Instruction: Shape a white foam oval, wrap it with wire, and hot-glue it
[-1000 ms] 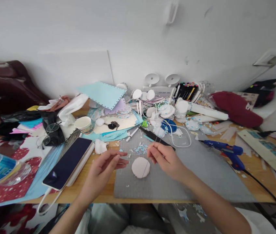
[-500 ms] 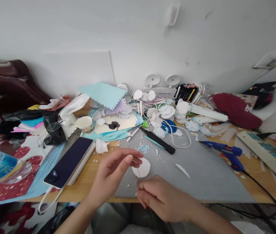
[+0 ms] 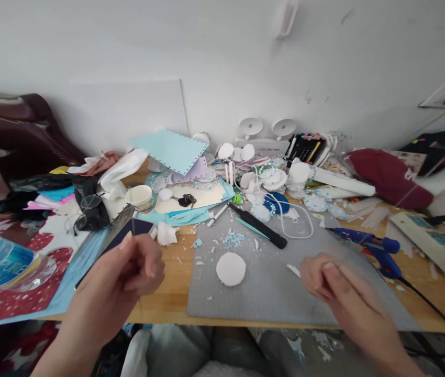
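My left hand (image 3: pixel 122 275) is raised at the table's front left, its fingers curled in with the thumb against them. Behind it lies a dark phone (image 3: pixel 134 226), partly covered by the hand. My right hand (image 3: pixel 336 285) is closed in a pinch over the right part of the grey cutting mat (image 3: pixel 269 298). What either hand holds is too thin or too hidden to make out; a faint line shows under the left one. Between them a white round disc (image 3: pixel 231 269) lies flat on the mat, touched by neither. A white sliver (image 3: pixel 293 270) pokes out beside my right fingers.
A black-handled cutter (image 3: pixel 264 230) and blue scraps (image 3: pixel 233 239) lie behind the disc. At right is a blue glue gun (image 3: pixel 367 243) with its cable, near a power strip (image 3: pixel 426 241). A paper cup (image 3: pixel 140 198) and water bottle (image 3: pixel 6 262) stand left.
My hands have moved wide apart, the left one leftward and the right one rightward, uncovering the white disc. My left fingers, stretched out before, are now curled.
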The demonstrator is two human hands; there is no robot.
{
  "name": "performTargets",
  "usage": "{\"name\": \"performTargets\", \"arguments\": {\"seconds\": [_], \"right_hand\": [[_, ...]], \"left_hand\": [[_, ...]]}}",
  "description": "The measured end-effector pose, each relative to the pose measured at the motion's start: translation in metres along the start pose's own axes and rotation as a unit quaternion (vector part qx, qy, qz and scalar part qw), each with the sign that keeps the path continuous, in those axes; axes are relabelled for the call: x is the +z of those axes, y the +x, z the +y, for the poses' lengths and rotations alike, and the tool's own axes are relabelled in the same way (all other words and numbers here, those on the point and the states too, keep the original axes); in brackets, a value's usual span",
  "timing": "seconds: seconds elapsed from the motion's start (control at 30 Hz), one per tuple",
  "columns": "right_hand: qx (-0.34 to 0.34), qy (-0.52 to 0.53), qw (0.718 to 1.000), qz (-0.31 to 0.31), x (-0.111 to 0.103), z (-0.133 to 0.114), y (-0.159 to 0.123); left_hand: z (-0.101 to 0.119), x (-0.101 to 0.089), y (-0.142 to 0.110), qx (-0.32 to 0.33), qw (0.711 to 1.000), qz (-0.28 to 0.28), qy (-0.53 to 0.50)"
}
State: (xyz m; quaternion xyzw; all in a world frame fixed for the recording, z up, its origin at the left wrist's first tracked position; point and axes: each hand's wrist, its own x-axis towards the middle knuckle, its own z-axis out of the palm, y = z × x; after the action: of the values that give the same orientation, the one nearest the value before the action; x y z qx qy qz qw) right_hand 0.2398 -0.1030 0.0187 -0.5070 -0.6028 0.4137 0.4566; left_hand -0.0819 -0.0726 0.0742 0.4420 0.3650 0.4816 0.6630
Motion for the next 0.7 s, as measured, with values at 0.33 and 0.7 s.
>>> {"name": "performTargets", "arguments": {"seconds": [0.33,0.7], "right_hand": [[0.023,-0.206,0.958,-0.2,0.042,-0.008,0.005],[0.033,-0.164,0.955,-0.244,0.058,-0.01,0.017]], "left_hand": [[-0.06,0.033,0.008,-0.093,0.978,-0.017,0.188],[-0.067,0.04,0.015,-0.106,0.947,-0.048,0.301]]}}
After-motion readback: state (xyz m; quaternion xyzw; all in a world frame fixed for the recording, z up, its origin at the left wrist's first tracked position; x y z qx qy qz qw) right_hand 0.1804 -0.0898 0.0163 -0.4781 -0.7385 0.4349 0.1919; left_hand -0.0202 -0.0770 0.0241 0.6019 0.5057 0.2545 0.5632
